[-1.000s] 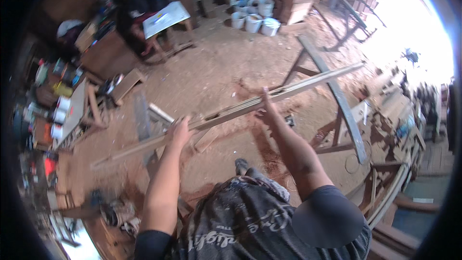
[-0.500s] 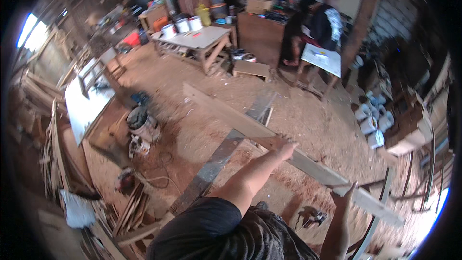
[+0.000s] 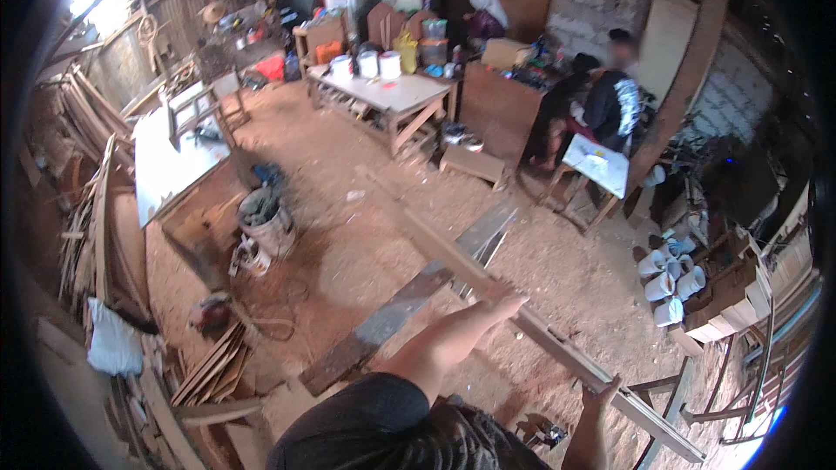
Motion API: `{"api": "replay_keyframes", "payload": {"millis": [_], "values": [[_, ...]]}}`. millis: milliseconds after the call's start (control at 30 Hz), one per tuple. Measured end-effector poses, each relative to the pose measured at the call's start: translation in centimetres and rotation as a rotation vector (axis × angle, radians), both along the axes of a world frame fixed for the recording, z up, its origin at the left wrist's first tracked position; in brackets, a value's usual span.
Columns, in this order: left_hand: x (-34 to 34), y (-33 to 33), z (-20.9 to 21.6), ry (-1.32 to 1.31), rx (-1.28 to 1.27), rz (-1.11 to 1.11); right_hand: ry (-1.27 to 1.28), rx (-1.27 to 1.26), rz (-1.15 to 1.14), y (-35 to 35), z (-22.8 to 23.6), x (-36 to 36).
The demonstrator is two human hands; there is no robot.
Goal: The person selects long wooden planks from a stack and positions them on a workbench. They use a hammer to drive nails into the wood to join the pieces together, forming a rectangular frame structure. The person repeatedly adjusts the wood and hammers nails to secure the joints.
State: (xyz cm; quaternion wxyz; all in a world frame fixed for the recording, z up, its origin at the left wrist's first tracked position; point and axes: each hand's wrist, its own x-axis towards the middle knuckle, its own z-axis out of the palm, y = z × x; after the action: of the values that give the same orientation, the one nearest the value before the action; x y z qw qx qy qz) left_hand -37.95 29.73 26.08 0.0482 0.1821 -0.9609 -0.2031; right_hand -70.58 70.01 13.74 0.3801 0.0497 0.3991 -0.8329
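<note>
A long wooden plank (image 3: 451, 252) runs slantwise from the far middle of the floor to the lower right, and both my hands are closed on it. My left hand (image 3: 499, 303) grips it around its middle, with the forearm reaching across from the lower left. Closer to the near end, my right hand (image 3: 601, 395) holds its edge. Beneath the plank lies a low, dark-stained beam or bench top (image 3: 374, 324), and whether the two touch is hard to tell. The near end of the plank passes over a dark metal-looking stand (image 3: 675, 400).
A small dark tool (image 3: 542, 431) lies on the floor by my right forearm. To the left are a bucket (image 3: 266, 226) and scrap wood strips (image 3: 213, 365). A table with paint pails (image 3: 361, 91) stands at the back; people work at a small table (image 3: 596, 165). White buckets (image 3: 669, 283) stand right.
The plank has turned in my hands and now shows more of its narrow, grooved edge. Both hands keep hold of it. My view has tilted up, showing more of the back of the workshop.
</note>
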Motion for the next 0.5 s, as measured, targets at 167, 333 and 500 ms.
{"api": "replay_keyframes", "payload": {"millis": [167,333,500], "values": [[8.3,4.9,4.8,-0.123,-0.091,0.032,-0.039,0.032,0.043,2.2,2.5,9.8],[15.1,9.8,5.3,-0.025,-0.148,-0.065,0.059,0.195,-0.086,9.3,5.1,17.7],[20.1,12.7,4.3,-0.029,-0.118,-0.063,0.096,0.066,0.114,14.3,3.3,23.1]]}}
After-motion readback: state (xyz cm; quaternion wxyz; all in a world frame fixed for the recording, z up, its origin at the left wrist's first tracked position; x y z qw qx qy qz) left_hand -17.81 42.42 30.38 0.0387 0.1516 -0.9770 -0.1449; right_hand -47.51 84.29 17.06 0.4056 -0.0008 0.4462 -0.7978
